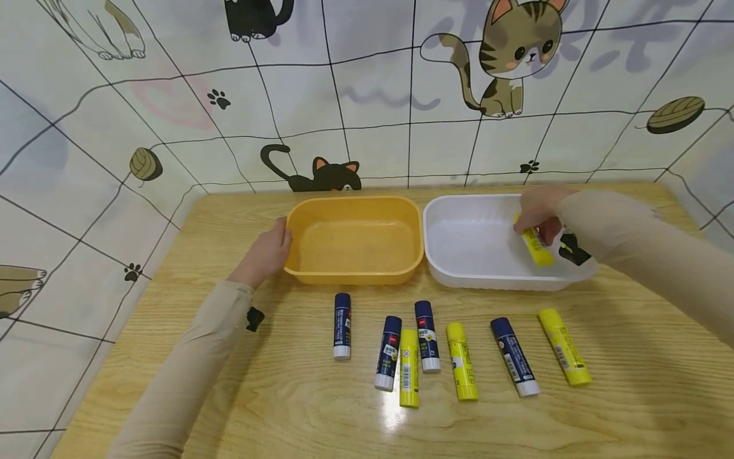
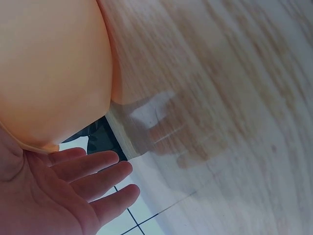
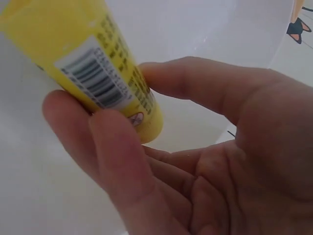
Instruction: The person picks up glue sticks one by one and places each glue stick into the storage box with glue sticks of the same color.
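Observation:
In the head view, my right hand [image 1: 541, 210] pinches a yellow glue stick [image 1: 537, 247] over the white plastic basin [image 1: 470, 248]. The right wrist view shows that glue stick [image 3: 98, 73] tilted between thumb and fingertips, its barcode facing the camera. At the left end of the yellow-orange basin [image 1: 352, 278], my left hand [image 1: 266, 255] touches the rim. The left wrist view has this hand's fingers [image 2: 95, 181] extended below the basin wall [image 2: 54, 63]; its thumb is mostly hidden.
Several glue sticks lie on the wooden table in front of the basins: blue ones with white ends, such as this blue stick [image 1: 342, 326], and yellow ones, such as this yellow stick [image 1: 564, 347]. A cat-patterned wall covering [image 1: 373, 95] rises behind the table.

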`<action>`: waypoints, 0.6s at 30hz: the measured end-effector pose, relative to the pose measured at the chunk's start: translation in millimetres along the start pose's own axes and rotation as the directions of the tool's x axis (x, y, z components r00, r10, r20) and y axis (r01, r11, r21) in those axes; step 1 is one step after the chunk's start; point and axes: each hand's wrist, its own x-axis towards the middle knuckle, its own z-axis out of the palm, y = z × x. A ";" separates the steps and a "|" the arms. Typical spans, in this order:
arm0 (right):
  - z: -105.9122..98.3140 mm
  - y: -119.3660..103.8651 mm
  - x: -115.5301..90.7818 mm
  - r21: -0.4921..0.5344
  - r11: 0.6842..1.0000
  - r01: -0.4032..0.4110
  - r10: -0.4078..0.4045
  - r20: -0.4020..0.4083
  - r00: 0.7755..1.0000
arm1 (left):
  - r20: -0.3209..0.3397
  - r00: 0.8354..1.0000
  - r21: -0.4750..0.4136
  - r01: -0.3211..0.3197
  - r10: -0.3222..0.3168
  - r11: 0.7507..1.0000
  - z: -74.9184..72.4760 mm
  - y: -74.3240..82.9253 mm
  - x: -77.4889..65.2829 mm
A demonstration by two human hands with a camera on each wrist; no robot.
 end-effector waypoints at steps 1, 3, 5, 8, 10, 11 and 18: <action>-0.2 0.3 1.0 -0.012 1.000 -0.007 0.007 0.018 1.000 | -0.002 1.000 -0.001 -0.003 0.003 1.000 0.8 -0.4 0.2; -0.6 0.5 2.8 -0.037 0.999 -0.018 0.020 0.045 0.999 | -0.006 1.000 -0.002 -0.007 0.007 1.000 1.8 -0.8 0.1; -0.8 0.7 5.0 -0.058 0.998 -0.037 0.041 0.059 0.997 | -0.010 1.000 -0.006 -0.012 0.012 1.000 3.0 -0.7 -0.3; -0.6 0.5 8.4 -0.072 0.995 -0.065 0.070 0.070 0.995 | -0.010 1.000 -0.017 -0.010 0.010 1.000 3.9 0.3 -0.8; 0.2 0.9 10.9 -0.064 0.995 -0.077 0.082 0.077 0.994 | -0.011 1.000 -0.022 -0.008 0.008 1.000 4.6 0.4 -0.6; 0.9 1.0 11.8 -0.058 0.995 -0.078 0.083 0.084 0.993 | -0.012 1.000 -0.023 -0.009 0.009 1.000 4.7 0.6 -0.7; 4.1 0.8 14.7 -0.042 0.997 -0.061 0.067 0.148 0.987 | -0.007 1.000 -0.028 0.005 -0.005 1.000 4.7 -0.3 0.4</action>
